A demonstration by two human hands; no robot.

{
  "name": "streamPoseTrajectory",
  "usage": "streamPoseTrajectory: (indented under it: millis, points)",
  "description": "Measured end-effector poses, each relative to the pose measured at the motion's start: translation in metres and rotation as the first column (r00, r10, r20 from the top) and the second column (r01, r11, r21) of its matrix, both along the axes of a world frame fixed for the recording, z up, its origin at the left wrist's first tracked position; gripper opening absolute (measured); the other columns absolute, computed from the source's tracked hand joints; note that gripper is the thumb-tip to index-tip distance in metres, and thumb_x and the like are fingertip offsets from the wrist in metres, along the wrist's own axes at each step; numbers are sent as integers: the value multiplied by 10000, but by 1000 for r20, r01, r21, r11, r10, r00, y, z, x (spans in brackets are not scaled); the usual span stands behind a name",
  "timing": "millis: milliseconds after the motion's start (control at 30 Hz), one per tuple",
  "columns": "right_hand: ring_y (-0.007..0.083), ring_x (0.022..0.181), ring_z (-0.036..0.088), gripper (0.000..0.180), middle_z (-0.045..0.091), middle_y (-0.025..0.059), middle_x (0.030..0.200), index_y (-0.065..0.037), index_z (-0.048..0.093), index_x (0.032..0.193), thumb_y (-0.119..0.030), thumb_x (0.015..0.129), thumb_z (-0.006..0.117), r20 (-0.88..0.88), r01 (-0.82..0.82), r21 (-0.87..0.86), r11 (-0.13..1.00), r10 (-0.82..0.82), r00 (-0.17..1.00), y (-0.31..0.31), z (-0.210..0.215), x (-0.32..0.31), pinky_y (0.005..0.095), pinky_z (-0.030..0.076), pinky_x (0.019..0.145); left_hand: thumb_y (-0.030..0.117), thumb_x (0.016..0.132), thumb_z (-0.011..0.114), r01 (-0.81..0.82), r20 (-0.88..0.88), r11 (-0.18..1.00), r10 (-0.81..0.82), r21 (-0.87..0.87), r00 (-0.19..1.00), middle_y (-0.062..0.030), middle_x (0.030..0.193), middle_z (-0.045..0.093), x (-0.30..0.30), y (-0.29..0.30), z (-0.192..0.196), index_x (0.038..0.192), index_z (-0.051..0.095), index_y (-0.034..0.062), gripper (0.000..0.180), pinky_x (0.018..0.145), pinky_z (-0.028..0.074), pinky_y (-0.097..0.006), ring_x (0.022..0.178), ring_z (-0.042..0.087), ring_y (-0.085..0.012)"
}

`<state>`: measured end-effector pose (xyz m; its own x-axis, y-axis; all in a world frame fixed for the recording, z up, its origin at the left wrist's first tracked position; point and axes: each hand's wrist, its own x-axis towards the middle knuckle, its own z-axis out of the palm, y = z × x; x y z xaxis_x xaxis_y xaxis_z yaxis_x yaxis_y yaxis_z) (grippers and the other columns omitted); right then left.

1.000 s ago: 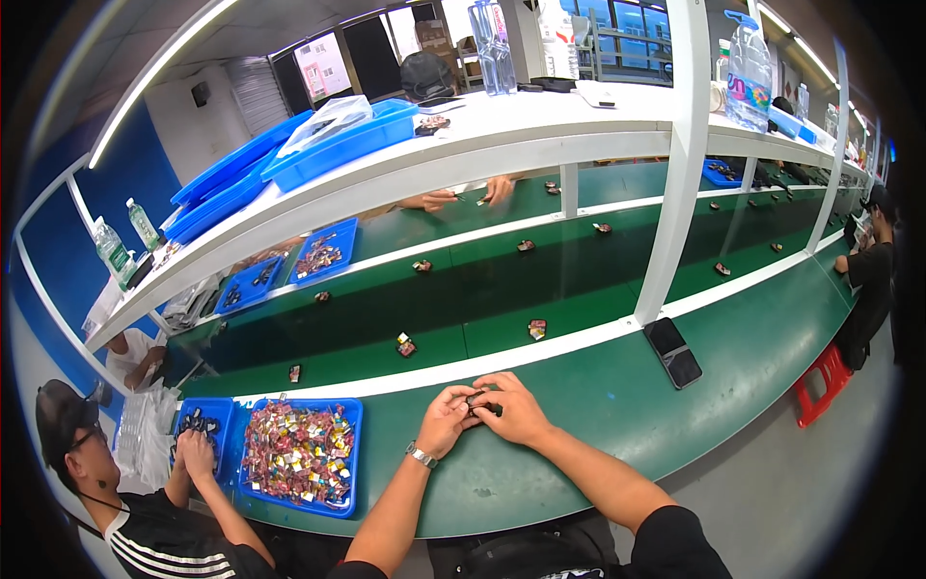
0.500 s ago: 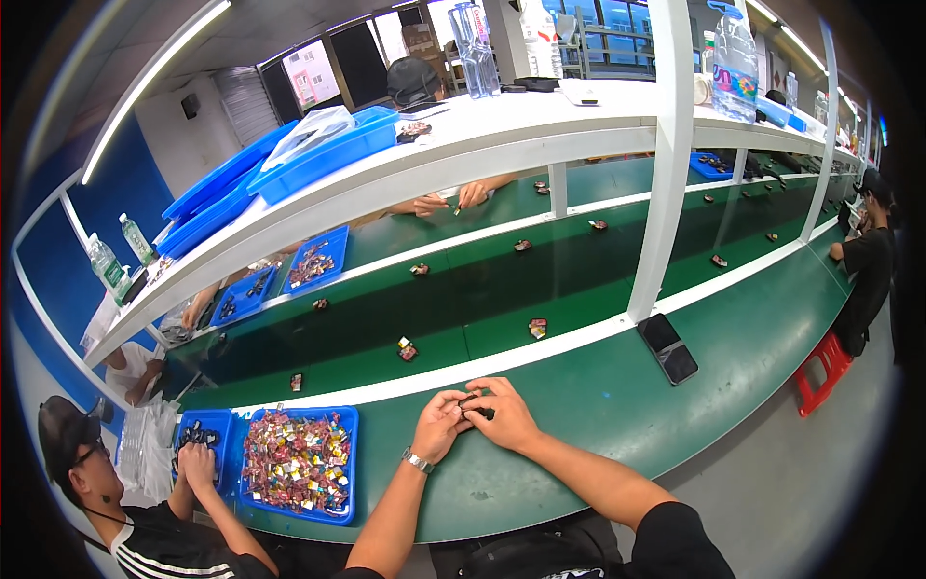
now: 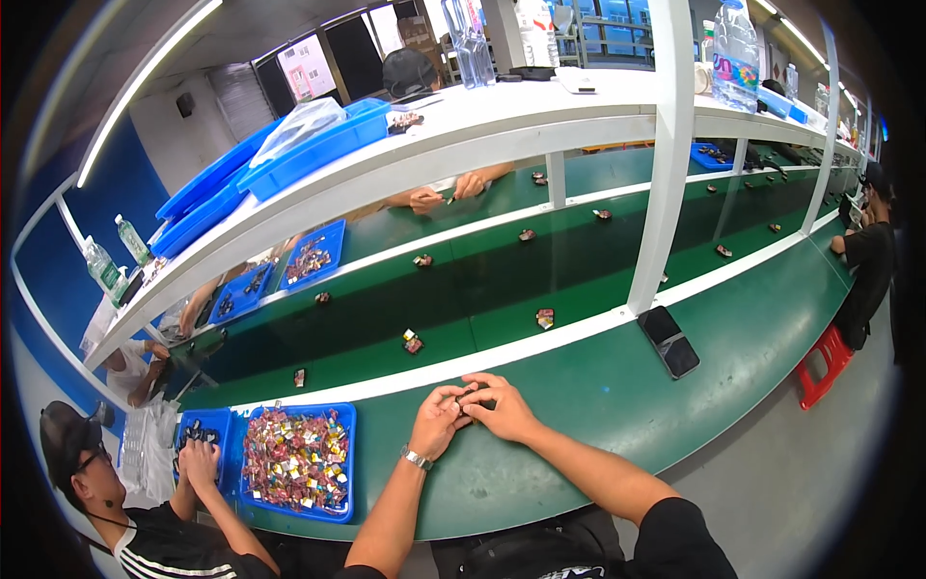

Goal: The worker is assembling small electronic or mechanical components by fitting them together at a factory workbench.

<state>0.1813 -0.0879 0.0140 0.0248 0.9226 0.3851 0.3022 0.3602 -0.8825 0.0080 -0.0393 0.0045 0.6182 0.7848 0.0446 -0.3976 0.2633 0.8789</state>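
Note:
Over the green table top (image 3: 598,425), my left hand (image 3: 438,423) and my right hand (image 3: 502,409) meet, fingers bent and pinched together. Between their fingertips is a small dark piece (image 3: 467,405), mostly covered, so its exact kind does not show. A watch sits on my left wrist. To the left of my left forearm, a blue tray (image 3: 353,463) holds a heap of small reddish, yellow and white parts (image 3: 297,458).
A dark phone (image 3: 667,343) lies to the right, near a white post (image 3: 659,241). Beyond a white rail, a green conveyor (image 3: 473,328) bears several small parts. A co-worker (image 3: 154,511) at left reaches into a blue tray of black pieces (image 3: 204,429). A red stool (image 3: 825,365) stands at right.
The small parts on the near conveyor have shifted slightly to the right. Both my hands stay together around the dark piece, with only slight finger movement.

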Motion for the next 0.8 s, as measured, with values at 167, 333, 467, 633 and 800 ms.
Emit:
streamPoseTrajectory:
  millis: [167,333,467,633,800]
  points:
    - [305,1203,507,160,591,86,1285,-115,740,945,-130,787,726,183,66,155,986,-94,979,-5,17,-4,409,434,1005,94,974,545,-31,3,999,31,15,1000,-175,1384,510,-1,1,1,1204,481,45,244,975,511,-416,1169,585,-245]
    - [296,1178,506,143,591,76,1268,-97,747,921,-99,779,727,126,60,106,993,-73,989,-3,13,1,391,464,944,108,976,543,68,36,996,-66,-61,997,-176,1377,514,-2,4,8,1260,488,17,302,995,499,-406,1162,588,-227]
    - [296,1223,491,166,579,72,1299,-82,744,935,-80,770,726,145,44,110,993,-60,988,-8,21,-7,396,465,963,84,969,558,71,72,996,-66,-59,995,-154,1353,531,-4,3,4,1207,522,22,249,964,521,-376,1161,589,-219]
    - [303,1255,474,172,577,72,1309,-69,740,931,-64,761,723,181,24,186,982,-58,982,-7,27,-9,402,458,990,99,971,563,33,120,999,-29,-33,992,-149,1361,527,-4,4,0,1201,526,35,242,963,520,-383,1170,583,-223]
    - [299,1223,504,157,615,65,1247,-73,740,901,-57,746,720,213,67,261,963,-125,969,-6,31,-3,395,465,977,109,988,529,49,104,999,-48,-4,993,-168,1391,505,-1,4,3,1218,503,20,248,1002,485,-416,1174,579,-245]
